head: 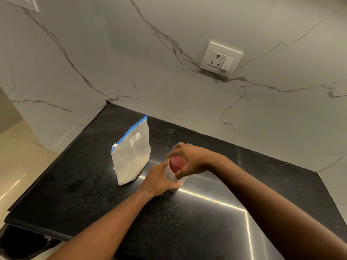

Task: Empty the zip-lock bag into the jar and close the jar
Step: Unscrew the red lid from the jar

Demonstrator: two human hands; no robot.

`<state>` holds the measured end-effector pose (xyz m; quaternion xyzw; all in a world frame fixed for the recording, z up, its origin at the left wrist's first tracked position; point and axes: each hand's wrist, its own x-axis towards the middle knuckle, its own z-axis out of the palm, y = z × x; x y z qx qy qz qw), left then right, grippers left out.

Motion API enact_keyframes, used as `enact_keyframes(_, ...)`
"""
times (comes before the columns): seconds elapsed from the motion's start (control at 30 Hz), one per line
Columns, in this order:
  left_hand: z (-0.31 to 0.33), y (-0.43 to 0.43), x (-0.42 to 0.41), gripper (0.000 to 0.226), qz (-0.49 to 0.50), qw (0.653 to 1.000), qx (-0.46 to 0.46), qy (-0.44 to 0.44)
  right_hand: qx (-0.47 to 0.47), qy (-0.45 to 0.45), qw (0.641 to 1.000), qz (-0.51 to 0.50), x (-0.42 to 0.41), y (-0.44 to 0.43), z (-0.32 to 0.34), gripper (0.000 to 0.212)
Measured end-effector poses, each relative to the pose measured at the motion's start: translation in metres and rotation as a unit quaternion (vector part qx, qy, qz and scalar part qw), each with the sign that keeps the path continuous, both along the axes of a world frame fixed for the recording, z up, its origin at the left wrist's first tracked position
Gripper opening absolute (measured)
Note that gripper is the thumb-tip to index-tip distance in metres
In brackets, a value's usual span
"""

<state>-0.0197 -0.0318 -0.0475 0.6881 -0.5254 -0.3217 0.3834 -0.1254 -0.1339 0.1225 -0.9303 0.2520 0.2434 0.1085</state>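
Red plastic fills my right palm: the lid [177, 164] of the jar [171, 175], which my right hand [189, 158] caps from above, fingers curled round its rim so I can twist it. My left hand [159, 182] wraps the clear body of the jar low down and clamps it against the black counter [187, 212]. That way the glass should stay put while the top turns. Both grips are firm and closed on the jar, one on each part, and the lid is on.

The bag [131, 158] stands upright just to the left of my left hand, near but not touching it. It keeps its footing on its own because the pale powder has settled into a broad base. Its blue zip [131, 131] runs along the top edge and looks shut, and a white label [135, 139] faces me. I judge that nothing has been poured yet. The jar has to be opened first, and I have the bag parked close so that I can reach it once a hand is free.

Behind, a socket [221, 60] sits in the marble wall, well clear of the work.
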Motion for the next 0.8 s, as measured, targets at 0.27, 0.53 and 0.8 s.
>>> enact_keyframes(0.27, 0.000, 0.001, -0.001, 0.089, -0.002, 1.000, -0.007, -0.003, -0.110, 0.007, 0.993, -0.032, -0.004, 0.009, -0.018, 0.075)
enact_keyframes(0.53, 0.007, 0.003, -0.003, 0.077, -0.007, 1.000, -0.017, 0.011, -0.055, -0.207, 0.977, -0.006, -0.046, -0.002, -0.010, 0.084)
enact_keyframes(0.8, 0.005, 0.004, -0.008, 0.096, 0.022, 0.999, -0.013, 0.027, 0.042, -0.487, 0.772, -0.407, -0.131, 0.031, -0.103, 0.070)
